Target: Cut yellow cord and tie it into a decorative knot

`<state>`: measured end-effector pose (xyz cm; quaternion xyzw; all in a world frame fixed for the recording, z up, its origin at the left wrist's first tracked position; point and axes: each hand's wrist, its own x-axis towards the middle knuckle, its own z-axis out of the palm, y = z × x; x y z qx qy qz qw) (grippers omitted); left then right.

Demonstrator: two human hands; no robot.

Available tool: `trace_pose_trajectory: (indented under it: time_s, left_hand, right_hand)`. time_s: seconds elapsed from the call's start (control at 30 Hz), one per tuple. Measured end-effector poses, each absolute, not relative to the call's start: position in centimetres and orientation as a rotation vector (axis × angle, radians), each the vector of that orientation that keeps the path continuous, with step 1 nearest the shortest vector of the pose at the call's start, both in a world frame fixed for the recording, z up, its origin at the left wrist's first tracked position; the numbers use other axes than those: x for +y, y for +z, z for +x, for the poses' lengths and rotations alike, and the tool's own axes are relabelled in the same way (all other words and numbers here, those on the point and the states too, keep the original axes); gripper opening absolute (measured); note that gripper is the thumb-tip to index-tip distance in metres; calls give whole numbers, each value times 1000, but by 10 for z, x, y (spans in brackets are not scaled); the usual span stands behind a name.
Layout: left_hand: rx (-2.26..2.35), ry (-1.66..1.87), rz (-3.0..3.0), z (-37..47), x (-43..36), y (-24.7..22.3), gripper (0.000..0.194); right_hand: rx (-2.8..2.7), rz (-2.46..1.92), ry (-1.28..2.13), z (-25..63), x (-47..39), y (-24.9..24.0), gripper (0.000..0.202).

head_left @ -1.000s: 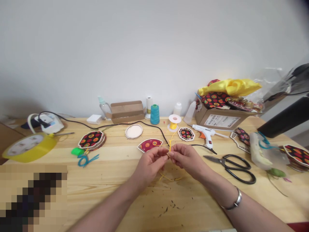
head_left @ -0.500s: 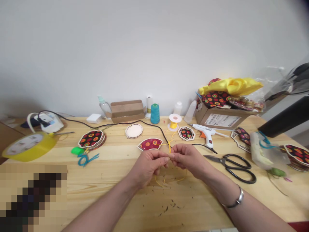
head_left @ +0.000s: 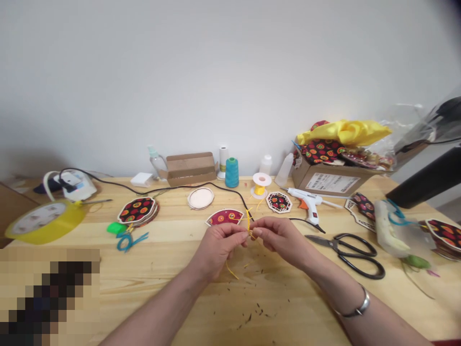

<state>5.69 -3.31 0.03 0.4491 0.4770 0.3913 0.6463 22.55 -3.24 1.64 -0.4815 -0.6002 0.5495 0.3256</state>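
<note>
Thin yellow cord (head_left: 248, 220), braided or knotted along its upper part, runs between my fingertips above the table. My left hand (head_left: 223, 242) pinches it from the left, and a loose yellow end dangles below that hand. Close by on the right, my right hand (head_left: 275, 235) pinches another bit of the cord between thumb and forefinger. Just beyond my left hand lies a fan-shaped red floral piece (head_left: 225, 217) with a pale rim, a yellow strand crossing its right side. A spool of yellow cord (head_left: 260, 186) stands behind my hands.
Black-handled scissors (head_left: 349, 250) and a white glue gun (head_left: 306, 202) lie to the right. A cardboard box (head_left: 327, 180) with fabric stands behind them. Leftward are stacked floral pieces (head_left: 139, 210), blue cord (head_left: 127, 240) and a yellow tape roll (head_left: 46, 223). A black cable (head_left: 173, 185) crosses the table.
Both hands have shifted slightly, staying close together. My right fingers have drawn a little apart from the left, with a bit of yellow cord now showing at their tips.
</note>
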Motion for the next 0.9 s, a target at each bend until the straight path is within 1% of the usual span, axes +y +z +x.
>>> trace_pose_trajectory:
  time_s: [0.13,0.27,0.4,0.57,0.63,0.7,0.73,0.8,0.9]
  left_hand:
    - [1139,957,1012,57,-31,0,15]
    - [1188,989,1032,58,-32,0,15]
    - [1182,1003,976,59,-33,1,13]
    - [1073,981,831,58,-31,-3,17]
    - [1034,982,765,57,-30,-5,18]
    - [1024,996,717,57,-30,-6,19]
    - [1033,999,706,57,-30,-6,20]
    - [1058,1001,704,58,-30,-6,21]
    - [1047,1005,710,60,-32,-3,20]
  right_hand:
    - [-1862,-1393,1029,230,-33,16,20]
    - [-1895,-1428,844,226,-41,16,25]
    - [-2059,-1324,605,216,-56,12,21]
    - [-2481,-1047,-76,207,-69,-2,23]
    - [-2571,-928,-226,206,-70,-3,24]
    - [-2602,-841,-232,207,-70,1,21]
    - [-2585,-810,-171,208,-69,3,19]
    - [-2427,-814,49,210,-65,8,21]
    - [-1949,-1019,468,214,-55,12,18]
